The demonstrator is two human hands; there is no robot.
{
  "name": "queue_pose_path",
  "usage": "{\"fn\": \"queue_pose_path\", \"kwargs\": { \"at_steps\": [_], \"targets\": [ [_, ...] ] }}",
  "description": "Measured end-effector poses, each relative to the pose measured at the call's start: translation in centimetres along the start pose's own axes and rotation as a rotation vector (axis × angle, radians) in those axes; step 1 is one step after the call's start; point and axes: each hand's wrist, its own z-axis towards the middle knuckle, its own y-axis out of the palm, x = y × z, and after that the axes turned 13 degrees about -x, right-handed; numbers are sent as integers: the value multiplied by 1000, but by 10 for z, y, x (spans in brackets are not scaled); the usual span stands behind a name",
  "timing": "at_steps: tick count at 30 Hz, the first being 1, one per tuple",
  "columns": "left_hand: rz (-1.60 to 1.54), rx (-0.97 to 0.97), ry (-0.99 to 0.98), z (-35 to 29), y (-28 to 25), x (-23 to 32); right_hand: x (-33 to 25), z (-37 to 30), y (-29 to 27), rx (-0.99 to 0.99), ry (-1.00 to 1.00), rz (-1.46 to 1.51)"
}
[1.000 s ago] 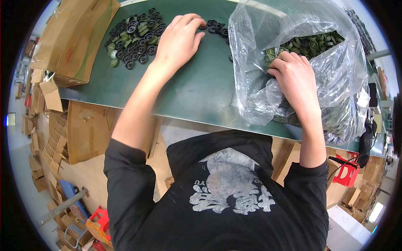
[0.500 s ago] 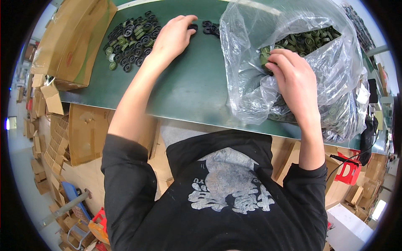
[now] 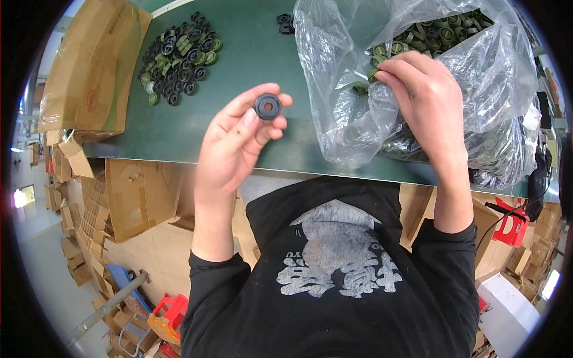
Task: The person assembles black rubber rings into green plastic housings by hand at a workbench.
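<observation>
The left hand (image 3: 236, 140) pinches a small black rubber ring (image 3: 267, 106) in its fingertips, face up for inspection, above the green counter (image 3: 250, 53). The right hand (image 3: 427, 98) clutches the clear plastic bag (image 3: 358, 71) of rings, steadying it.

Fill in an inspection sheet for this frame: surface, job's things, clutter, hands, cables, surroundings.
Surface: green table top, bare in the middle.
Job's things: one black ring part held up off the table; pile of black and green ring parts at the far left; clear plastic bag holding more ring parts at the right.
Clutter: two loose black rings near the far edge; flattened cardboard box lying on the left end.
Hands: left hand pinches the ring in its fingertips; right hand grips the bag at its opening.
Cables: a black cable by a red stool, lower right.
Surroundings: stacked cardboard boxes on the floor below the table.
</observation>
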Motion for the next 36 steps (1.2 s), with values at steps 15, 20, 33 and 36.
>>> {"fn": "queue_pose_path", "kwargs": {
  "at_steps": [15, 20, 33, 36],
  "targets": [
    [-179, -33, -44, -45, 42, -45, -75, -55, 8, -186, -73, 1143],
    [-203, -10, -37, -58, 45, -61, -85, -73, 15, -172, 75, 1115],
    [-202, 92, -48, -74, 56, -75, -95, -87, 21, -194, -7, 915],
    [-246, 105, -25, -72, 59, -72, -96, -90, 23, -136, 23, 932]
  ]
}}
